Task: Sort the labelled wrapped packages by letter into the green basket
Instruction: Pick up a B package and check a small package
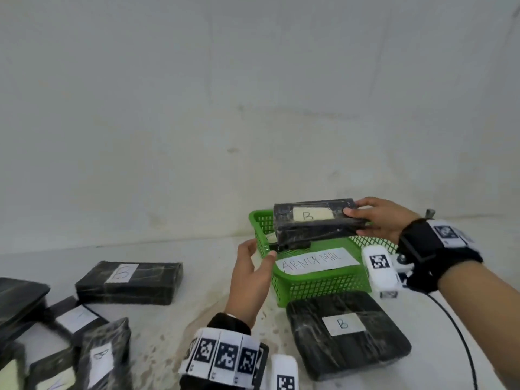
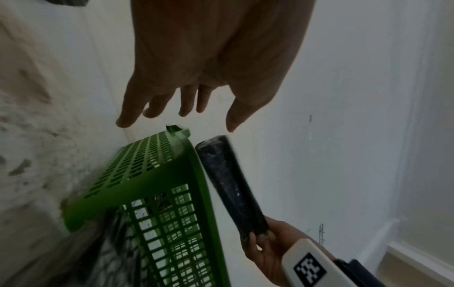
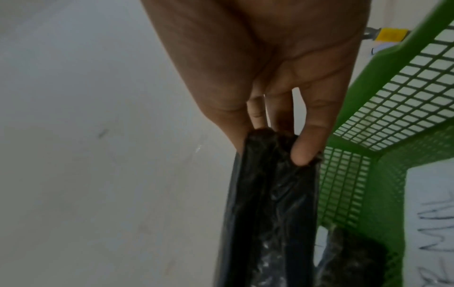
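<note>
My right hand (image 1: 374, 218) grips one end of a black wrapped package labelled B (image 1: 312, 220), held tilted over the green basket (image 1: 318, 282). Thumb and fingers pinch that package (image 3: 270, 203) in the right wrist view. The basket (image 2: 147, 174) carries a paper label reading ABNORMAL (image 1: 315, 260), and another black package lies inside it. My left hand (image 1: 253, 266) is open beside the basket's left rim, fingers relaxed and holding nothing; in the left wrist view the left hand (image 2: 176, 116) hovers just off the held package (image 2: 230, 184).
More black wrapped packages lie on the white floor: one labelled B (image 1: 129, 280) at the left, another B (image 1: 346, 330) in front of the basket, and several overlapping ones (image 1: 70, 347) at the lower left. A white wall rises right behind the basket.
</note>
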{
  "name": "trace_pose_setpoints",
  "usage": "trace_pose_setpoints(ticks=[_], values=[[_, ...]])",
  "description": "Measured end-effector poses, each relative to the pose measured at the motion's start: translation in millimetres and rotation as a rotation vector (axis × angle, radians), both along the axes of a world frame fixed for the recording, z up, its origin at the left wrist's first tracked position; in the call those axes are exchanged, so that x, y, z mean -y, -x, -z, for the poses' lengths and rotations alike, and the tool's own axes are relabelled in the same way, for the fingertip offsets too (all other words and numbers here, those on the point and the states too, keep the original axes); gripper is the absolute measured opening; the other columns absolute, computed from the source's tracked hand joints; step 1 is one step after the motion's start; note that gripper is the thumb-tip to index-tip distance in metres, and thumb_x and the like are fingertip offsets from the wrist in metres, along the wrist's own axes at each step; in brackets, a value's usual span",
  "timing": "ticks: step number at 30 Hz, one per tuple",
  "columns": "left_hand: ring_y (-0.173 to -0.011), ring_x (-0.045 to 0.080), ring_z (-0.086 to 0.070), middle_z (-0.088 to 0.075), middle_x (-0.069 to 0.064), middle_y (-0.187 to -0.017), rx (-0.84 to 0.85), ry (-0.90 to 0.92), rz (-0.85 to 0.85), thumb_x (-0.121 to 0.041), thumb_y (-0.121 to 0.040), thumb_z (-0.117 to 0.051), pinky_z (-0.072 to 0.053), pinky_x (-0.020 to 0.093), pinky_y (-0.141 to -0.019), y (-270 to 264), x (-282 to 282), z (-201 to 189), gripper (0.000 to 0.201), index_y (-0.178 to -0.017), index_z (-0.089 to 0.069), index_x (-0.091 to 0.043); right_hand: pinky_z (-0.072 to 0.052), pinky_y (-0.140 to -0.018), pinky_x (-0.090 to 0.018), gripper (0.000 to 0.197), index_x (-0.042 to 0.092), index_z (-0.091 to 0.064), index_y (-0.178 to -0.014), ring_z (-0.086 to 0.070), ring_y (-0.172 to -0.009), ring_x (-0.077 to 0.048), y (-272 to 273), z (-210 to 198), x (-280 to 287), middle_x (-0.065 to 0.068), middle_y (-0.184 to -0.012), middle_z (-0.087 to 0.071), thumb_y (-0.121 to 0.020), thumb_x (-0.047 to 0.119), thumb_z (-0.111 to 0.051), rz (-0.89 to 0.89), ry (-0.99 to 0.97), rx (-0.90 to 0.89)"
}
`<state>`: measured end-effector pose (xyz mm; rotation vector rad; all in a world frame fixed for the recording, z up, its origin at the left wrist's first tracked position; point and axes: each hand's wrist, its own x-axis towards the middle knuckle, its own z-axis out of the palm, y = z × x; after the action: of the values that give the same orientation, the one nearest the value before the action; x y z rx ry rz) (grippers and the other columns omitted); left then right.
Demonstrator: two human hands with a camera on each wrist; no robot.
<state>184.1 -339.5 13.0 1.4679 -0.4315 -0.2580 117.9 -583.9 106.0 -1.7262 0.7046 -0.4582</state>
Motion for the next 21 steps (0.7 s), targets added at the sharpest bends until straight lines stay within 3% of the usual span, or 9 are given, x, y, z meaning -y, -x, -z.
trace_pose_setpoints(ticks=[2, 5, 8, 10, 13, 16, 18, 20, 21], values=[[-0.122, 0.009, -0.039, -0.042, -0.020, -0.120, 0.017, -0.021, 0.028, -0.022, -0.100, -0.054, -0.035, 0.031, -0.107, -8, 10, 2, 0.046, -0.142, -0.036, -0.027, -0.059, -0.051, -0.026, 0.017, 0.009, -0.058, -0.099, -0.061, -0.085, -0.023, -19, 8, 15, -0.013, -0.107, -0.055, -0.088, 0.007, -0.070, 0.019, 0.011, -0.080], [-0.118, 0.015, -0.049, -0.045, -0.029, -0.111, -0.003, -0.062, 0.084, -0.011, -0.100, -0.053, -0.042, 0.043, -0.108, -20, 23, 8, 0.055, -0.147, -0.031, -0.031, -0.060, -0.061, -0.030, 0.011, 0.007, -0.056, -0.089, -0.056, -0.099, -0.027, -42, 23, 26, -0.012, -0.099, -0.054, -0.090, 0.003, -0.067, -0.046, 0.055, -0.202], [-0.119, 0.026, -0.058, -0.056, -0.009, -0.135, -0.028, -0.076, 0.107, -0.003, -0.096, -0.050, -0.048, 0.050, -0.103, -31, 31, 18, 0.063, -0.149, -0.033, -0.032, -0.052, -0.096, -0.045, 0.006, 0.002, -0.057, -0.091, -0.053, -0.101, -0.026, -62, 38, 37, -0.010, -0.092, -0.055, -0.093, 0.002, -0.062, -0.125, 0.135, -0.298], [-0.121, 0.029, -0.058, -0.053, -0.001, -0.142, -0.052, -0.066, 0.121, -0.003, -0.096, -0.051, -0.053, 0.047, -0.096, -35, 32, 22, 0.065, -0.151, -0.032, -0.033, -0.048, -0.103, -0.047, 0.008, 0.010, -0.058, -0.087, -0.056, -0.098, -0.025, -73, 46, 45, -0.014, -0.106, -0.059, -0.093, 0.007, -0.064, -0.174, 0.162, -0.378], [-0.121, 0.030, -0.057, -0.051, 0.001, -0.143, -0.110, -0.012, 0.131, -0.003, -0.097, -0.054, -0.055, 0.045, -0.086, -40, 30, 24, 0.063, -0.149, -0.035, -0.035, -0.051, -0.096, -0.045, 0.013, 0.016, -0.059, -0.087, -0.055, -0.108, -0.024, -84, 47, 48, -0.012, -0.122, -0.055, -0.097, 0.024, -0.061, -0.251, 0.260, -0.569], [-0.119, 0.029, -0.059, -0.051, 0.002, -0.143, -0.121, 0.010, 0.137, -0.003, -0.097, -0.055, -0.055, 0.045, -0.086, -40, 30, 25, 0.063, -0.148, -0.037, -0.034, -0.046, -0.061, -0.026, 0.025, 0.010, -0.059, -0.105, -0.054, -0.102, -0.022, -88, 40, 45, -0.013, -0.128, -0.055, -0.098, 0.034, -0.056, -0.240, 0.396, -0.737], [-0.118, 0.028, -0.059, -0.051, 0.002, -0.143, -0.129, 0.020, 0.141, -0.003, -0.097, -0.056, -0.055, 0.049, -0.090, -41, 30, 26, 0.062, -0.147, -0.037, -0.034, -0.043, -0.059, -0.024, 0.038, 0.008, -0.058, -0.121, -0.055, -0.083, -0.022, -90, 42, 46, -0.016, -0.116, -0.065, -0.095, 0.035, -0.061, -0.228, 0.397, -0.785], [-0.117, 0.027, -0.060, -0.051, 0.002, -0.144, -0.134, 0.026, 0.144, -0.003, -0.096, -0.057, -0.054, 0.052, -0.092, -41, 30, 26, 0.063, -0.147, -0.038, -0.035, -0.045, -0.061, -0.025, 0.034, 0.005, -0.063, -0.120, -0.054, -0.073, -0.022, -90, 46, 53, -0.013, -0.093, -0.071, -0.094, 0.027, -0.064, -0.204, 0.335, -0.775], [-0.117, 0.027, -0.060, -0.051, 0.002, -0.143, -0.134, 0.027, 0.146, -0.003, -0.096, -0.057, -0.054, 0.053, -0.092, -41, 29, 26, 0.063, -0.147, -0.038, -0.035, -0.047, -0.060, -0.023, 0.029, 0.003, -0.063, -0.118, -0.053, -0.072, -0.020, -89, 48, 55, -0.013, -0.095, -0.069, -0.093, 0.019, -0.065, -0.189, 0.302, -0.735]])
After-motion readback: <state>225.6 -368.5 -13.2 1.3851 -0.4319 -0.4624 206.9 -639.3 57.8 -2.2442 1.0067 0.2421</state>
